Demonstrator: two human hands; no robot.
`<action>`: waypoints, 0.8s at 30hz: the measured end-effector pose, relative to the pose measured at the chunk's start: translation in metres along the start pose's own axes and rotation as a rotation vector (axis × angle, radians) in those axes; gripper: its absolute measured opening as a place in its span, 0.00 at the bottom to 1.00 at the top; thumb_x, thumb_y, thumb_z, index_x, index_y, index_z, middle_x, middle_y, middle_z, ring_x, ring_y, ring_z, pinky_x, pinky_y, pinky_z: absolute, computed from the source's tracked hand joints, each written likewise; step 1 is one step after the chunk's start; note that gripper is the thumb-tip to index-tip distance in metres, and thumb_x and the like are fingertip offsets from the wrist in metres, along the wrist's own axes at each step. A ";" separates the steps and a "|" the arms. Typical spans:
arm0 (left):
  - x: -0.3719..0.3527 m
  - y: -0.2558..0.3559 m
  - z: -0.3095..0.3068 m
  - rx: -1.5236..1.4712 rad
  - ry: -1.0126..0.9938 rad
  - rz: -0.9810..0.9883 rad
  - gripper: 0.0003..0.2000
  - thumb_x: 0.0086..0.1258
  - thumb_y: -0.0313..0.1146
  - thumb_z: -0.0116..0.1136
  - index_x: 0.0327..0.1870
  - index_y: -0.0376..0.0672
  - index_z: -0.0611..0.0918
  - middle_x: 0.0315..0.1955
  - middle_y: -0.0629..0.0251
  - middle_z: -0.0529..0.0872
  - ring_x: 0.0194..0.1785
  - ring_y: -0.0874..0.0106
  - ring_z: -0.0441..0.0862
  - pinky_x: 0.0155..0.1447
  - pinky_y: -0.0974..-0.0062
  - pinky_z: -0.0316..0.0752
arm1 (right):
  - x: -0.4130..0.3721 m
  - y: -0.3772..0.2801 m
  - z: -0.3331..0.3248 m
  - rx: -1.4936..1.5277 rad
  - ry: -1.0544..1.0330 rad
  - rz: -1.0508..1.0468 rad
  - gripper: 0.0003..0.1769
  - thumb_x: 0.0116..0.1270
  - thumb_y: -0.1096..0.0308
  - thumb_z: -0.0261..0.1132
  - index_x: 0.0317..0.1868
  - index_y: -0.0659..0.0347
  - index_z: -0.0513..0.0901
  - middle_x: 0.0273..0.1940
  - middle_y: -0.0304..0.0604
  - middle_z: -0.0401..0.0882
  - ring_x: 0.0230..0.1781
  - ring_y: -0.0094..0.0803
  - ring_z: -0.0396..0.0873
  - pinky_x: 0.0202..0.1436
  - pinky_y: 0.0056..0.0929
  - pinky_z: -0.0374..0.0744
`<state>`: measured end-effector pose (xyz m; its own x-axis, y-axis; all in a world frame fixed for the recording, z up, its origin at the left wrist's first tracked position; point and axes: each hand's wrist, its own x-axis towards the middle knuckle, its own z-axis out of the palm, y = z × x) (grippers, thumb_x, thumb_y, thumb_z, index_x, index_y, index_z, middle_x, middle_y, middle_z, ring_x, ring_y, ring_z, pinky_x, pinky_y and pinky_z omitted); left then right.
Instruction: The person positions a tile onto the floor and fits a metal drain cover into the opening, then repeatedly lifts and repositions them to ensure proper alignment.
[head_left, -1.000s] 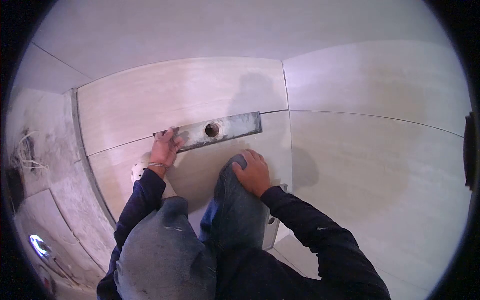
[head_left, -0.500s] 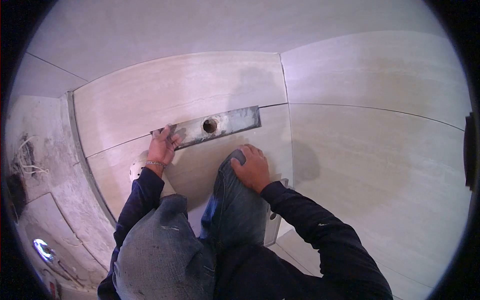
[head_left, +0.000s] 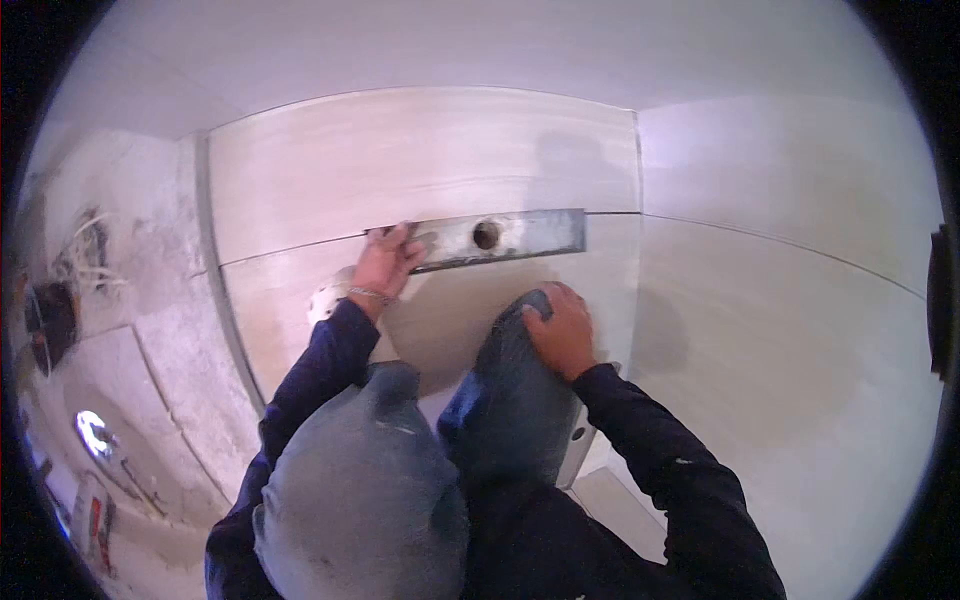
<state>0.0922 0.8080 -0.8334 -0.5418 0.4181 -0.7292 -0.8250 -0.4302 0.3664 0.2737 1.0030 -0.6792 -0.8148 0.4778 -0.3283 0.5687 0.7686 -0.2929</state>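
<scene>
My left hand is at the left end of a long, narrow rectangular recess, its fingers apart and the tips at the recess's edge. I see nothing held in it. A round, dark hole opens in the middle of the recess, right of my fingers. My right hand lies over my bent knee in blue jeans, holding no object. Just behind my left wrist is a pale, rounded thing with small dark holes, partly hidden by my sleeve.
Large beige tiles surround the recess, meeting more tiles at the right corner. On the left is bare, rough plaster with loose white wires. A shiny round object is lower left. A grey level-like bar stands behind my right forearm.
The view has shifted, so the recess and both hands appear farther right. My left hand stays at the recess's left end; my right hand stays on my knee.
</scene>
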 end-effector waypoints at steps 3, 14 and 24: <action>0.000 0.004 0.000 -0.015 -0.089 -0.034 0.11 0.70 0.29 0.58 0.43 0.41 0.67 0.38 0.62 0.78 0.33 0.70 0.80 0.40 0.67 0.81 | 0.000 0.011 0.010 0.034 0.044 -0.058 0.23 0.58 0.58 0.66 0.52 0.62 0.78 0.55 0.55 0.76 0.58 0.54 0.72 0.63 0.47 0.70; -0.003 0.007 0.000 0.013 -0.012 0.001 0.14 0.72 0.35 0.58 0.46 0.35 0.68 0.41 0.60 0.77 0.33 0.68 0.80 0.38 0.65 0.81 | 0.000 0.010 0.011 0.026 -0.019 -0.087 0.23 0.61 0.60 0.64 0.54 0.63 0.77 0.55 0.55 0.76 0.58 0.52 0.72 0.64 0.44 0.68; -0.003 0.006 0.000 0.039 -0.019 -0.005 0.16 0.74 0.42 0.53 0.46 0.37 0.68 0.39 0.61 0.75 0.31 0.70 0.78 0.38 0.66 0.79 | 0.001 0.010 0.013 0.013 -0.064 -0.039 0.25 0.62 0.60 0.64 0.57 0.64 0.76 0.57 0.54 0.75 0.59 0.51 0.71 0.65 0.43 0.68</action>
<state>0.0884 0.8043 -0.8289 -0.5405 0.4355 -0.7199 -0.8330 -0.3971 0.3852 0.2798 1.0057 -0.6942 -0.8279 0.4191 -0.3727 0.5382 0.7805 -0.3180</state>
